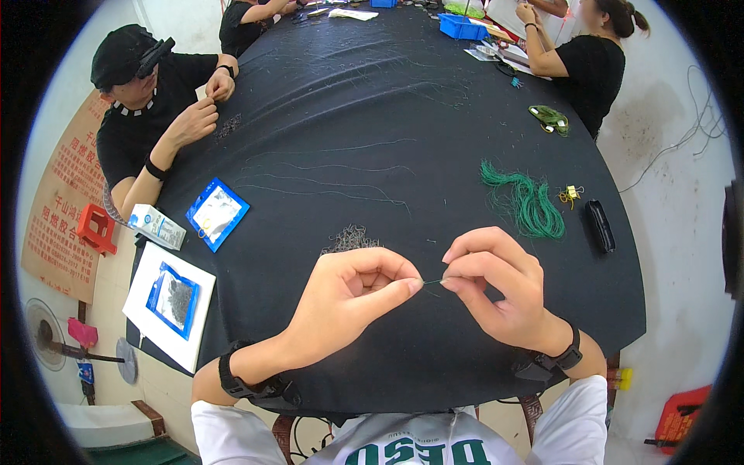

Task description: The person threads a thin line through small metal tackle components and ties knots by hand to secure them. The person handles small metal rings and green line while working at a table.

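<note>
Above the near middle of the worktop [434, 372]: one short, thin green thread [432, 282], stretched between two hands.
Left hand [349, 298]: thumb and index fingers closed narrowly on the thread's left end.
Right hand [500, 291]: fingertips pinching its right end, the other fingers curled.
Heap [353, 237]: one, of small dark hook-like pieces too many to count, just beyond the left hand.
Green bundle [535, 205]: one, farther right, near one yellow clip [572, 193] and one black case [599, 226].
Blue-edged packets: two; one [218, 215] left, one [173, 301] on a white board [186, 353], near left.
Carton [157, 226]: one, left, beside the farther packet.
Writing: printing on the carton; red characters on a brown panel [58, 201], far left; large green letters on the near white shirt [426, 430].
</note>
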The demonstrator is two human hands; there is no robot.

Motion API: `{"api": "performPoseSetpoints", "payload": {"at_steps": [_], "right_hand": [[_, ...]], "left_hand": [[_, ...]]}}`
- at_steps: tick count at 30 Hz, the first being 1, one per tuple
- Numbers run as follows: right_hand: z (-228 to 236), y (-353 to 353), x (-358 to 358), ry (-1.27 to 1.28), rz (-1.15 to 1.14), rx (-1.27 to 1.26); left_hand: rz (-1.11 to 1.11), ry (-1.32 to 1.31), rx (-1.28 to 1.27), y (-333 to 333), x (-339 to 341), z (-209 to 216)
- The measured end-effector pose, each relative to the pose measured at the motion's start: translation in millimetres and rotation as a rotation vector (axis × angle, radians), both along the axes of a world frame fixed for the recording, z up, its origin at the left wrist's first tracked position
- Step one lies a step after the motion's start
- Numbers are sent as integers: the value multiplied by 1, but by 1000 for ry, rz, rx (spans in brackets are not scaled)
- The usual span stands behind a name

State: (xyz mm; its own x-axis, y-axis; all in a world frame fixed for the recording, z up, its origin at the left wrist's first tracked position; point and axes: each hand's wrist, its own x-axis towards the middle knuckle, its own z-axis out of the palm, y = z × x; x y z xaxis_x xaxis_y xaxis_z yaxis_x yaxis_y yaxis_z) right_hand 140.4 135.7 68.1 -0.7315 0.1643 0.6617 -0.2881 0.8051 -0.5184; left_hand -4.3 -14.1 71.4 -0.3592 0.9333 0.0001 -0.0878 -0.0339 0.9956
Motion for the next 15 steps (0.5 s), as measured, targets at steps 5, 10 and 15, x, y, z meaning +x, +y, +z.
{"api": "performPoseSetpoints", "payload": {"at_steps": [5,10,15], "right_hand": [[2,2,1,-13,10,0],[7,4,1,-374,132,-465],[-1,8,0,-419,210,-639]], "left_hand": [[-30,-35,-56,-2,-2,3],[-23,-35,-40,-3,-3,3],[-21,-74,-50,-3,-3,4]]}}
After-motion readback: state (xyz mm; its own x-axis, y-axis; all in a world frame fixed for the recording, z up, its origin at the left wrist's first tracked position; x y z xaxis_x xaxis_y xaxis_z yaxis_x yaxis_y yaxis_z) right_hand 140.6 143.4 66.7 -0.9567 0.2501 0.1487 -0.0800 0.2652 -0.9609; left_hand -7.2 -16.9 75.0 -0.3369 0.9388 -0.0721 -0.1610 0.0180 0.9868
